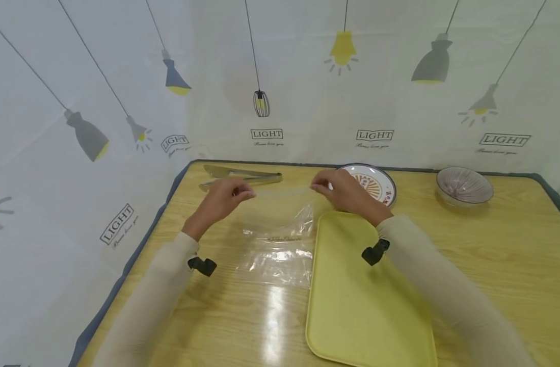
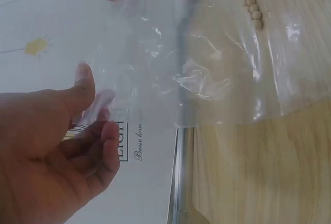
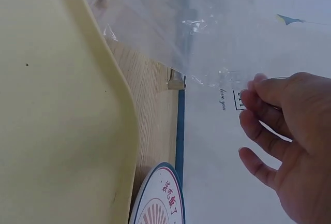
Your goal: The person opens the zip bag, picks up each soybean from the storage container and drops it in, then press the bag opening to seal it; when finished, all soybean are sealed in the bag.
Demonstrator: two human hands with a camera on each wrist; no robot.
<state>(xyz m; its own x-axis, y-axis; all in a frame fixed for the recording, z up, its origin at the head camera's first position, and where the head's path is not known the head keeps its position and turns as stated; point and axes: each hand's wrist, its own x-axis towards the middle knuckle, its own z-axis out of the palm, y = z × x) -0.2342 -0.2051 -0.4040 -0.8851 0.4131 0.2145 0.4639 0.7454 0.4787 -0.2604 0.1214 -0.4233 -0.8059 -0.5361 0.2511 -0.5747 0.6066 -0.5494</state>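
A clear plastic bag (image 1: 280, 255) hangs spread between both hands above the wooden table. My left hand (image 1: 225, 198) holds its upper left corner, the film passing between thumb and fingers (image 2: 106, 146). At the upper right corner my right hand (image 1: 346, 189) pinches the film between thumb and index finger, the other fingers loosely bent. A short row of light wooden beads (image 2: 251, 6) shows through the lower part of the bag; whether they lie inside or behind it I cannot tell.
Right of the bag lies a yellow tray (image 1: 367, 295), partly under my right forearm. Metal tongs (image 1: 266, 178) lie at the back left. A patterned plate (image 1: 385, 186) sits behind the right hand, and a striped bowl (image 1: 464, 186) stands at the back right. A printed curtain (image 1: 302, 102) hangs behind the table.
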